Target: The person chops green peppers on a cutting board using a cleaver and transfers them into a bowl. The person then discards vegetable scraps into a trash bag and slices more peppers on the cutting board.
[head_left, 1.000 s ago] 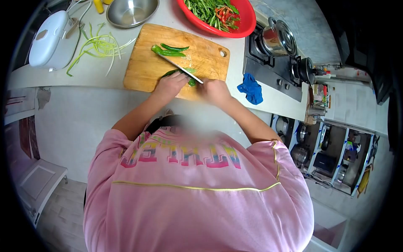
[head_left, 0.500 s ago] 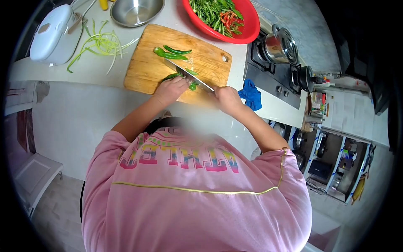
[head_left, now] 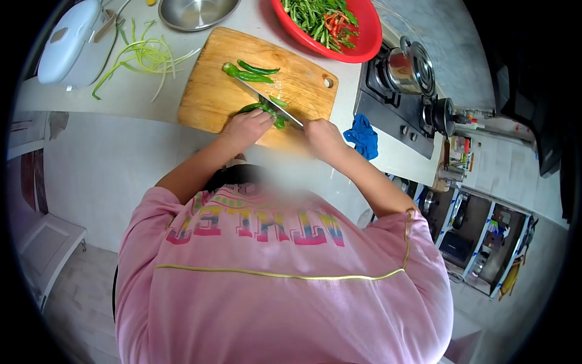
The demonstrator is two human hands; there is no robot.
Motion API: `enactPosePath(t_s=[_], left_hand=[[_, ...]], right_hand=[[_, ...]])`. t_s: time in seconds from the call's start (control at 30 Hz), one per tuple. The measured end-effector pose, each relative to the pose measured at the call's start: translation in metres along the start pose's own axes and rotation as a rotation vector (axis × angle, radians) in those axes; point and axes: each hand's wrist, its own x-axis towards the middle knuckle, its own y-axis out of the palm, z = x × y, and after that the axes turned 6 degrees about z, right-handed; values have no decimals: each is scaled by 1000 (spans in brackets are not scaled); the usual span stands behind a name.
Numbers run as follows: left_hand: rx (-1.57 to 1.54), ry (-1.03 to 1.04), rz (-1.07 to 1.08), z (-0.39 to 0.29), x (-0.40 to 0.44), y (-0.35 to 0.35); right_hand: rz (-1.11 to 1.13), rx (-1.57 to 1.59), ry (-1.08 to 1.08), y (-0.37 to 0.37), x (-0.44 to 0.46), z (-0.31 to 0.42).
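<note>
My right hand (head_left: 324, 139) is closed around the handle of a kitchen knife (head_left: 285, 114). Its blade slants up and to the left over the wooden cutting board (head_left: 203, 91), seen nearly edge-on. At the board's near side, the curled fingers of my left hand (head_left: 250, 128) press on a green chili pepper (head_left: 249, 108) just left of the blade. Cut green pieces (head_left: 279, 122) lie by the fingertips, beside the knife. Beyond the blade lie two whole green chilies, a thicker one (head_left: 251, 77) and a slimmer one (head_left: 257, 68).
A red basin (head_left: 370, 36) holds sliced green and red peppers, near a steel bowl (head_left: 197, 13). Pale green strands (head_left: 145, 57) lie beside a white appliance (head_left: 70, 45). Right of the board are a blue cloth (head_left: 362, 136) and a stove (head_left: 388, 112) with a lidded pot (head_left: 409, 68).
The knife blade has turned from showing its broad face to looking narrower. My left hand stays on the chili. The whole view has shifted slightly.
</note>
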Motion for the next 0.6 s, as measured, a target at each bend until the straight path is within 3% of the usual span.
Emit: enactPosePath(t_s=[0.2,0.3,0.33,0.43,0.6], left_hand=[[-35,-5,-28,-2,1,-2],[-60,0,-62,1,3,-4],[-108,11,-125,2,4,-5],[-67,-18,-217,6,-1,-10],[-72,-118,-132,10,-4,-16]], right_hand=[[-165,49,-38,24,26,8],[-266,266,-19,27,16,-7],[-434,289,-116,31,14,-8],[-372,392,74,18,-9,0],[-162,249,154,12,-25,3]])
